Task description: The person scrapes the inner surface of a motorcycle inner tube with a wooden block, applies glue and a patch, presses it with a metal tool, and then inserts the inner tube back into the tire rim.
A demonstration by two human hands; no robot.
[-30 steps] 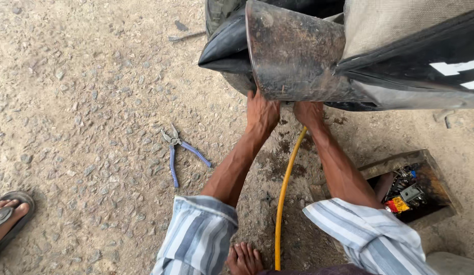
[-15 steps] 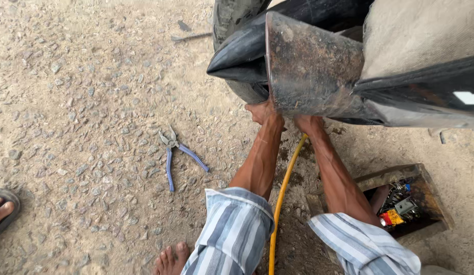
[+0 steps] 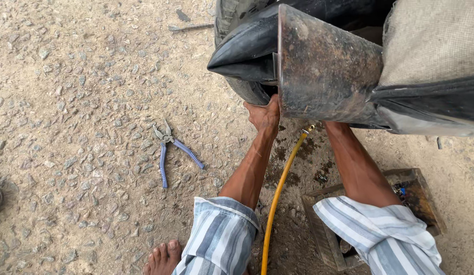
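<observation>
Now leans in closer than a second ago, with the wheel filling more of the upper right of the frame. Grips the wall of the tyre (image 3: 243,87) with the left hand (image 3: 265,114), fingers curled and pressed together over the rubber, just below the pointed black mudguard (image 3: 242,53) and touching the edge of the rusty metal cylinder (image 3: 323,66). Keeps the same hold as in the earlier views, so the work stays at that one spot on the wheel. Cannot tell the fingers of the right hand (tucked behind the cylinder now, though seen beneath it a second ago); shows only the right forearm (image 3: 351,160) rising from a striped sleeve at lower right. Leaves the yellow hose (image 3: 280,188) running up between the two arms, its brass end near the cylinder's lower edge and apart from both hands. Leaves the blue-handled pliers (image 3: 168,147) untouched on the gravel at centre left, well apart from the left hand. Plants a bare foot (image 3: 163,257) at the bottom edge, shifted since a second ago. Keeps the wooden toolbox (image 3: 425,196) at lower right, partly under the right sleeve.
</observation>
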